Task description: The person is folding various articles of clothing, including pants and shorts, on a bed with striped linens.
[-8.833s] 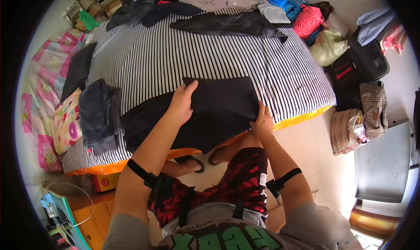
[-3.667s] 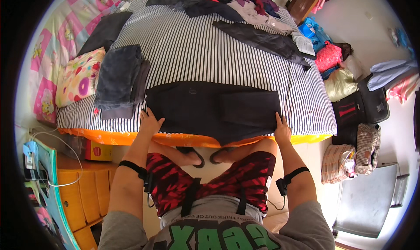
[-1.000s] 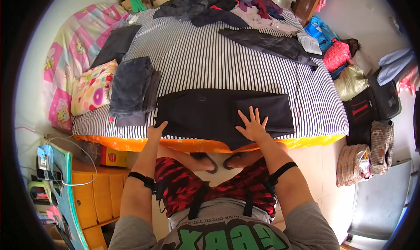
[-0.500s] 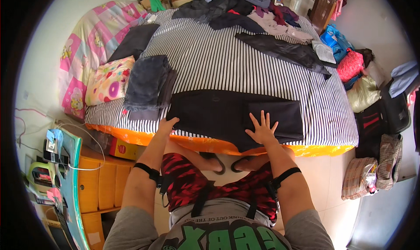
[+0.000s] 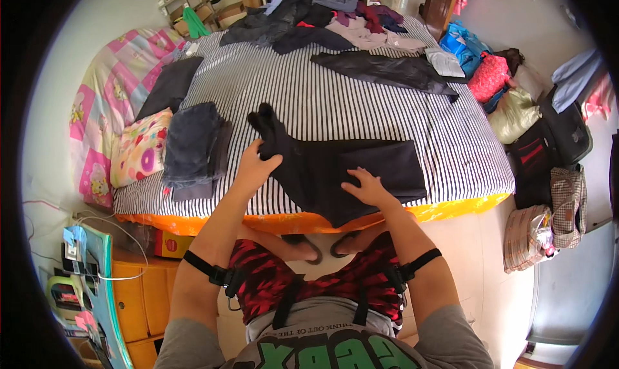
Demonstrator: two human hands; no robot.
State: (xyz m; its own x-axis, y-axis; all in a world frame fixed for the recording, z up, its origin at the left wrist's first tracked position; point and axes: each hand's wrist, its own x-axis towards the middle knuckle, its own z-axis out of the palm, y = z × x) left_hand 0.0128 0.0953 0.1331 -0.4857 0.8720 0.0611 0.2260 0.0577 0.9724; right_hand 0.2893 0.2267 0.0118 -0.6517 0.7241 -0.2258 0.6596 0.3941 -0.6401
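Note:
Black trousers [image 5: 316,169] lie across the near edge of the bed, with their right end folded back over itself. My left hand [image 5: 256,169] grips their left end, and that end stands bunched up off the sheet. On the middle of the cloth, beside the folded part, rests my right hand [image 5: 366,189], its fingers apart and flat. Just left of my left hand is a stack of folded dark grey clothes [image 5: 193,143].
The bed has a striped sheet [image 5: 258,79]. A clothes heap [image 5: 322,24] lies at its far end, and dark trousers [image 5: 387,75] stretch across the far right. A patterned pillow [image 5: 142,146] sits at left. Bags [image 5: 529,240] line the right wall; a wooden cabinet [image 5: 132,304] stands lower left.
My left hand has lifted the trousers' left end and brought it up and inward. My right hand has shifted slightly left and down off the folded part. The view has turned a little.

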